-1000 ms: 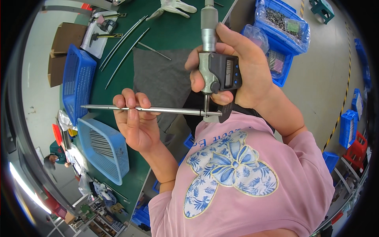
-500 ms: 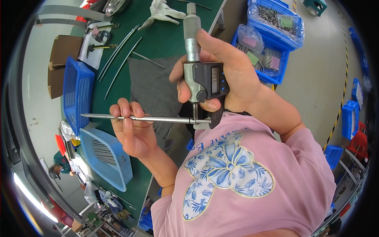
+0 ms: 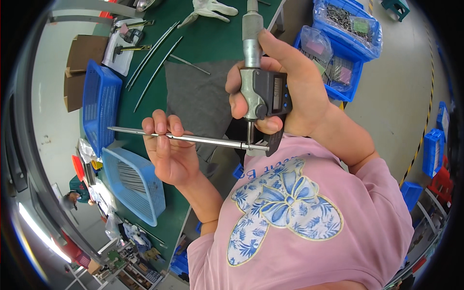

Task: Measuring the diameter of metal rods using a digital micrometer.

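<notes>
L hand grips thin metal rod, held level. R hand clamps digital micrometer upright on rod's right end, above grey mat.

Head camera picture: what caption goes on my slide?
Left hand holds a thin metal rod while right hand closes a digital micrometer on its end.

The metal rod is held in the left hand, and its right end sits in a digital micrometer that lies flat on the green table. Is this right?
Not quite. The head view shows the digital micrometer held up by the right hand, not lying on the green table. The left hand does hold the metal rod, with its right end in the micrometer.
</notes>
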Action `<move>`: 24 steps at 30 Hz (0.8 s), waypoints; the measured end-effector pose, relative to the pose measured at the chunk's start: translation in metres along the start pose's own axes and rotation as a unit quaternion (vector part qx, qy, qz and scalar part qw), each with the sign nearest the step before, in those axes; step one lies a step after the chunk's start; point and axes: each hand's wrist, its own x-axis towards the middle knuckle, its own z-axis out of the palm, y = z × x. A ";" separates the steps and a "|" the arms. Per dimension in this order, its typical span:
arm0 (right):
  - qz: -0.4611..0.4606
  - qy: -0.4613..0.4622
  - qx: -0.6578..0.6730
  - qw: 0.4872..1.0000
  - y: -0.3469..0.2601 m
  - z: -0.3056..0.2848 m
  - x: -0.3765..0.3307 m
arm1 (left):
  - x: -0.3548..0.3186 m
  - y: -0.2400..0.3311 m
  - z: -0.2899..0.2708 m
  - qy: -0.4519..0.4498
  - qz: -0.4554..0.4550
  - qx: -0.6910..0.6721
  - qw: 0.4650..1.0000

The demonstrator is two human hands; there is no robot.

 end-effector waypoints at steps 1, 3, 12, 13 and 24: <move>-0.006 0.003 -0.003 1.000 0.001 -0.001 0.001 | 0.000 0.000 0.000 0.005 -0.002 0.004 1.000; -0.017 0.007 -0.006 1.000 0.002 -0.001 0.002 | 0.000 -0.001 0.000 0.006 -0.004 0.002 1.000; -0.056 -0.022 -0.058 0.997 0.000 -0.008 0.003 | 0.005 0.005 0.002 0.040 -0.015 -0.045 0.998; -0.086 0.000 -0.120 0.989 0.000 -0.014 0.006 | 0.007 0.010 0.003 0.051 0.009 -0.041 0.998; -0.116 0.017 -0.131 0.984 -0.032 -0.025 -0.001 | 0.018 0.014 0.018 -0.174 0.068 0.699 0.690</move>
